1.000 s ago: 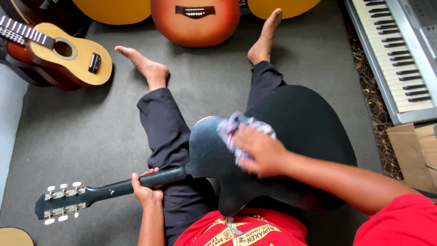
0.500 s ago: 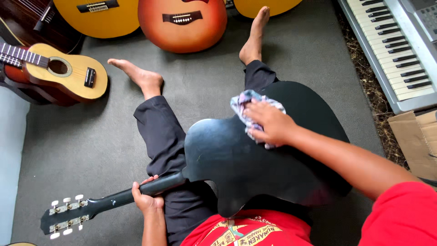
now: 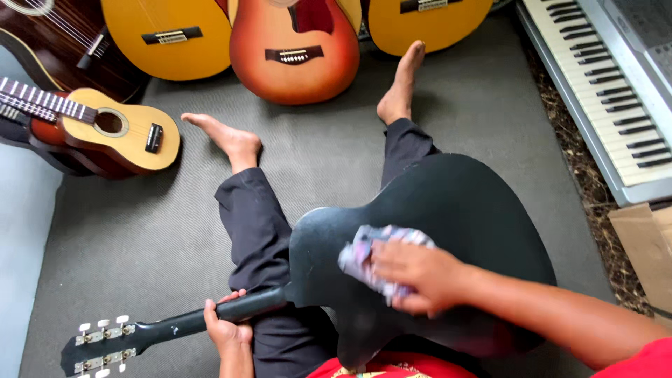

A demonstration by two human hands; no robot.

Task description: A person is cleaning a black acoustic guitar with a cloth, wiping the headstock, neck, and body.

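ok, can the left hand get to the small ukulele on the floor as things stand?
Probably not without letting go. The left hand grips the black guitar by its neck, and the ukulele lies well off across open mat. Nothing blocks the way; it looks a stretch.

The black guitar [image 3: 448,231] across the lap shows a matt, faintly dusty back, its neck a smoother satin black with pale plastic-looking tuner knobs at the lower left of the frame. The rag [image 3: 371,255] under the right hand [image 3: 420,276] is soft printed cloth, crumpled. At the top centre, the sunburst guitar [image 3: 294,49] gleams — glossy lacquered wood — as do the yellow guitars beside it. The small ukulele [image 3: 119,133] at the left looks like satin wood. The floor mat [image 3: 126,238] is grey, felt-like, matt. The keyboard [image 3: 602,77], upper right, is smooth plastic; the box at the right edge — plain brown cardboard.
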